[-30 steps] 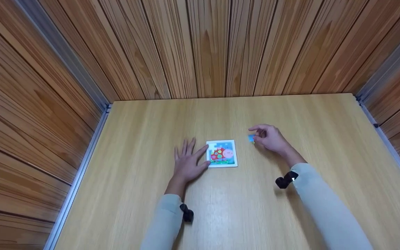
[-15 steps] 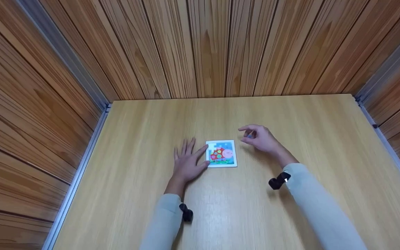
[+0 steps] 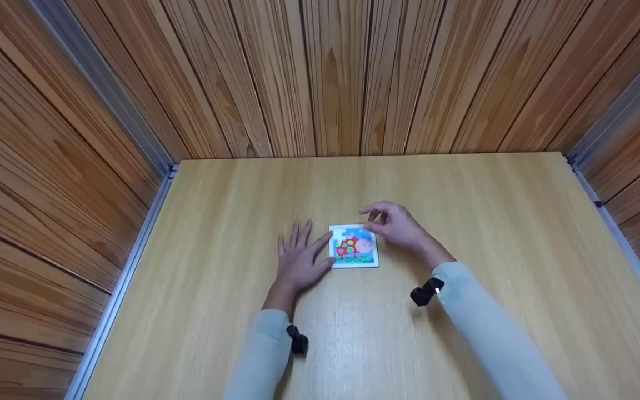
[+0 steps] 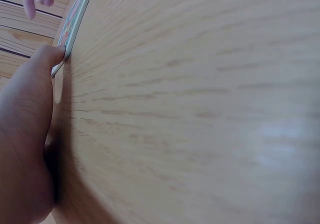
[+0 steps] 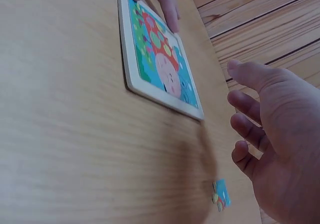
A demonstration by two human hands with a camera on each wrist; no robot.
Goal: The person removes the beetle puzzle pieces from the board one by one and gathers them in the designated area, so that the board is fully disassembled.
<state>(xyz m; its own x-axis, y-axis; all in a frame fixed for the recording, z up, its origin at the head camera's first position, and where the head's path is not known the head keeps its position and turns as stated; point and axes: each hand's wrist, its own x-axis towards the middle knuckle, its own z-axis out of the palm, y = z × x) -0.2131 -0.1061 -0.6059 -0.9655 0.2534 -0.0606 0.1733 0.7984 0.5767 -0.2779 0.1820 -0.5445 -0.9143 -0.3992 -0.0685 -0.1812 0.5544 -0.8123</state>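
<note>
A small picture puzzle [image 3: 360, 246] in a white frame lies flat on the table, with a red-spotted ladybird on blue and green. A pale patch shows at its upper left. My left hand [image 3: 299, 268] rests spread on the table, thumb and index finger against the frame's left edge. My right hand [image 3: 395, 224] hovers at the frame's upper right, fingers loosely bent. In the right wrist view nothing shows between its fingers. Past that hand, a loose puzzle piece [image 5: 221, 195], blue with a little red and yellow, lies on the table; in the head view the hand hides it.
The pale wooden table [image 3: 214, 233] is enclosed by wood-plank walls [image 3: 336, 78] at the back and sides. Metal rails [image 3: 125, 289] run along the side edges. A small black camera [image 3: 426, 292] sits on each wrist.
My right hand has moved left, from over the loose piece to the puzzle's upper right corner. The piece, seen earlier by its fingers, stays on the table. My left hand keeps still.
</note>
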